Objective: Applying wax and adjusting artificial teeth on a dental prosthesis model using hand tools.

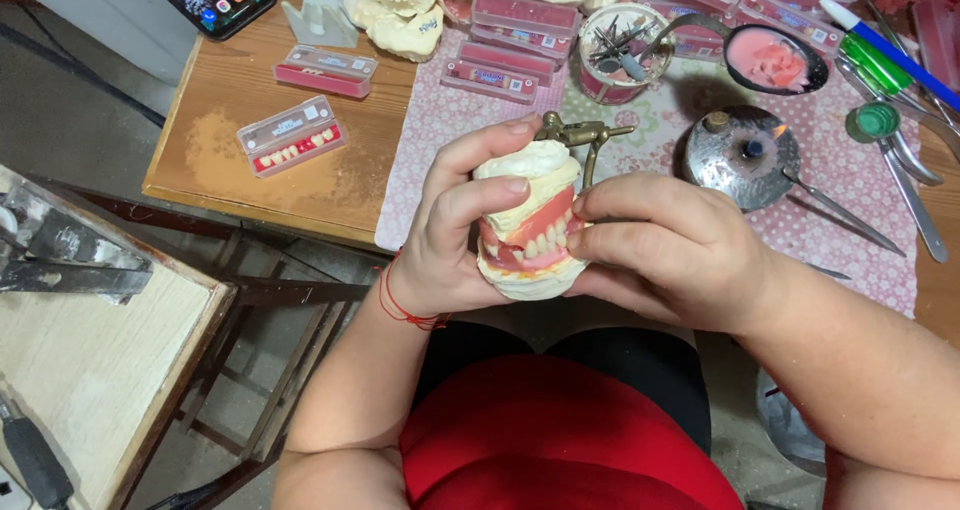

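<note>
White plaster denture model with pink wax gums (527, 232) stands upright, teeth facing camera | left hand (455, 225) grips its side | right hand (660, 250) pinches opposite side.

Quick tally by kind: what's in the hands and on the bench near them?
Hands: 2, left hand, right hand
Denture model on articulator: 1, held by both
Clear tooth-set boxes on bare wood: 2
Tool cup: 1
Lit burner: 1
Total: 7

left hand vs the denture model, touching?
Touching. The head view shows the left hand wrapped around the denture model, with thumb and fingers pressed on its white plaster top and side; no gap is visible.
</note>
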